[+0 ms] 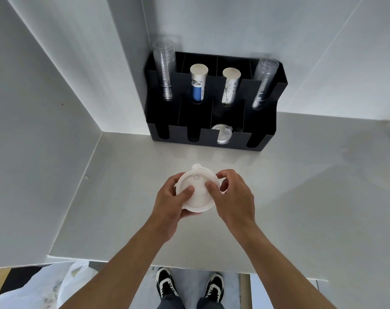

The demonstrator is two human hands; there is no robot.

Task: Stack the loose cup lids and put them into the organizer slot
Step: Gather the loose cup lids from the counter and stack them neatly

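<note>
A stack of white cup lids (197, 192) is held above the grey counter (301, 197), between both hands. My left hand (169, 206) cups the stack from below and the left, thumb on top. My right hand (232, 197) grips its right edge with thumb and fingers pressing on the top lid. The black organizer (212, 101) stands against the back wall. Its front row has notched slots, and the third slot from the left holds white lids (222, 133).
The organizer's rear slots hold two stacks of clear cups (165, 70) (264, 83) and two stacks of paper cups (197, 85) (229, 85). White walls close the left and back. A plastic bag (55, 284) lies on the floor below the counter's front edge.
</note>
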